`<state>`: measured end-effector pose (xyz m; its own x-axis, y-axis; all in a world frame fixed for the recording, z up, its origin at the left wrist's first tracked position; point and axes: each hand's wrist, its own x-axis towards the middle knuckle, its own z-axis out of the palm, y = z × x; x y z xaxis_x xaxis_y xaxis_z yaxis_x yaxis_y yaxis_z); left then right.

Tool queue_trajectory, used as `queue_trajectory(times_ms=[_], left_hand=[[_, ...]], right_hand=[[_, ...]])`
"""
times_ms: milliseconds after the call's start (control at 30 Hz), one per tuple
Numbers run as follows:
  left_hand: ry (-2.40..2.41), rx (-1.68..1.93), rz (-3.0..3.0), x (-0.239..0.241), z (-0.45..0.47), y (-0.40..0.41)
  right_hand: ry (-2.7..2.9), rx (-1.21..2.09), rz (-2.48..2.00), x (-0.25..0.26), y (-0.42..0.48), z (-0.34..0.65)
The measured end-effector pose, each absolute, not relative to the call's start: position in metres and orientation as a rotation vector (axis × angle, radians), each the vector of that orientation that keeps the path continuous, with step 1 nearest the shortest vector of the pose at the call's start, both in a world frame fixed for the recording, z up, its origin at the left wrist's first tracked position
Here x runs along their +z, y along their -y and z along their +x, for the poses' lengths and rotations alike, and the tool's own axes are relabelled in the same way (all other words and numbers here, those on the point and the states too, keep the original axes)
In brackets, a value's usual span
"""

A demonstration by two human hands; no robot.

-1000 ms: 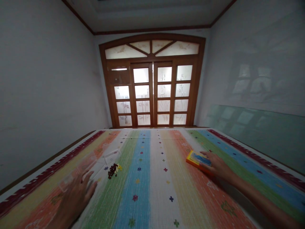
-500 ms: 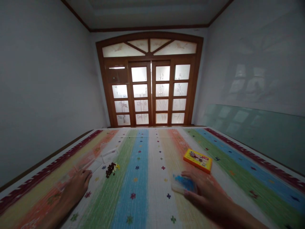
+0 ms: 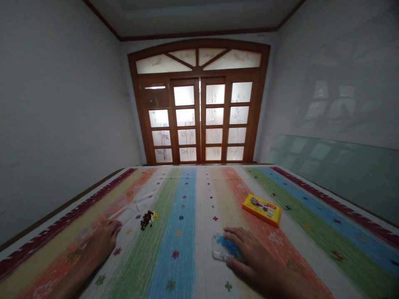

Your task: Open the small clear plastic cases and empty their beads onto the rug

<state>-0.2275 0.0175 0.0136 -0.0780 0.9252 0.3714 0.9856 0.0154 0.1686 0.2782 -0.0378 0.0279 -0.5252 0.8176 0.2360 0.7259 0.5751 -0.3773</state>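
My right hand (image 3: 246,251) grips a flat clear plastic box (image 3: 218,254) by its right side, thumb on the near edge and fingers over the top. Small blue pieces (image 3: 227,244) show inside it, partly hidden under my fingers. My left hand (image 3: 107,234) rests on the tablecloth with its fingers curled together, and nothing shows in them. Beside it lie clear plastic cases (image 3: 124,215), faint against the cloth. Just right of those sits a small heap of dark brown, cream and yellow pieces (image 3: 147,220).
A yellow and orange box (image 3: 262,209) with a printed picture lies beyond my right hand. The striped tablecloth (image 3: 183,274) covers the table. At the far end stand wooden doors with glass panes (image 3: 199,120); a pale green glass panel (image 3: 336,174) leans along the right wall.
My right hand has slid the clear box with the blue pieces leftward, away from the yellow box. My left hand stays in place. The view has shifted slightly.
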Motion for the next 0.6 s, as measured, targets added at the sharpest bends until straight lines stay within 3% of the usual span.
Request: queue_trajectory(times_ms=[333, 433, 600], left_hand=[[1.795, -0.745, -1.948, 0.035, -0.186, 0.004], [1.640, -0.906, -2.280, 0.039, -0.136, 0.016], [1.315, -0.883, -2.896, 0.027, -0.049, 0.022]], right_hand=[[2.517, 0.141, -1.137, 0.027, 0.033, 0.253], [2.588, 0.097, -1.071, 0.030, 0.026, 0.242], [2.712, 0.019, -0.884, 0.031, 0.013, 0.215]])
